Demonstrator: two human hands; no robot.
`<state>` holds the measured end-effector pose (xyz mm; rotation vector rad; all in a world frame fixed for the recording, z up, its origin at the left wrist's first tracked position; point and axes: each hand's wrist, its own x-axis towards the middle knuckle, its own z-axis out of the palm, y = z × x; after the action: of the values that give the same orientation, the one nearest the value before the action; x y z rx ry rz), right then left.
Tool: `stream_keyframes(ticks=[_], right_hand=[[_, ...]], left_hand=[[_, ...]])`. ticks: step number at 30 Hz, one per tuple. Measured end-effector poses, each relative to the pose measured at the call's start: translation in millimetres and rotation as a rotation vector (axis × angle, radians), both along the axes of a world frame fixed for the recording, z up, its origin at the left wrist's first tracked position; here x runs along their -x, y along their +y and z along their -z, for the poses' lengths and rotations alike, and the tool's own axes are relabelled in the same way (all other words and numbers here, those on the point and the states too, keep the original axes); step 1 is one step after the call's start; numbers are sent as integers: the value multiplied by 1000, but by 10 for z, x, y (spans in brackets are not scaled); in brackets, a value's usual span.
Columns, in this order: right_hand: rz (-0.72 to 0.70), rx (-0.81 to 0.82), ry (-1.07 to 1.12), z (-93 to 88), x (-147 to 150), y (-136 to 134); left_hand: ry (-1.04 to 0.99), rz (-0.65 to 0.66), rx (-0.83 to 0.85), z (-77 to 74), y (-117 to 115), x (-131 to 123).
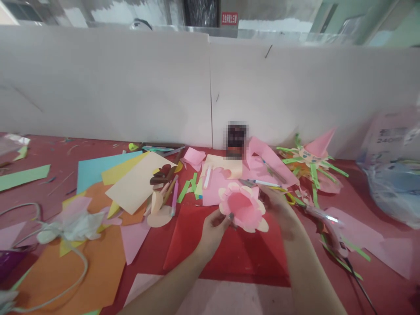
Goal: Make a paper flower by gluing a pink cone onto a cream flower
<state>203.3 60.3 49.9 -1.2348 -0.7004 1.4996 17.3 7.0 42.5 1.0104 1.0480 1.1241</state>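
Note:
A paper flower (243,204), with a deep pink hollow centre and cream and pink petals round its rim, is held above a red sheet (197,240). My left hand (215,225) grips its lower left edge, thumb in front. My right hand (278,208) is at the flower's right side, its fingers largely hidden and blurred; I cannot tell whether they touch it. Just past that hand lie a white pen (266,183) and scissors with yellow handles (290,197). Pink paper (215,192) lies behind the flower.
At right are a pink glue gun (333,227) with its cord, a paper figure with a pink cone (320,146), and a plastic bag (393,175). Coloured sheets (98,240), a white cable (85,262) and a brown paper piece (163,174) occupy the left. A white partition (131,87) stands behind.

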Motion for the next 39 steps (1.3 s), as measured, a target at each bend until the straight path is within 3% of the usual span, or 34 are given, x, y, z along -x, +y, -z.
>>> stream_keyframes(ticks=[5,11,24,39], right_hand=[[100,61,-39,-172,40,-36],[59,-33,-22,-298,-3,-77],[30,-104,-65,-272,-13,-74],[-2,-115,-77,-270,9,-92]], left_hand=[[-12,20,-34,17,0,-4],[-1,132,-84,62,-32,-13],[-21,193,-80,10,-72,-29],[31,232,-95,97,-95,-12]])
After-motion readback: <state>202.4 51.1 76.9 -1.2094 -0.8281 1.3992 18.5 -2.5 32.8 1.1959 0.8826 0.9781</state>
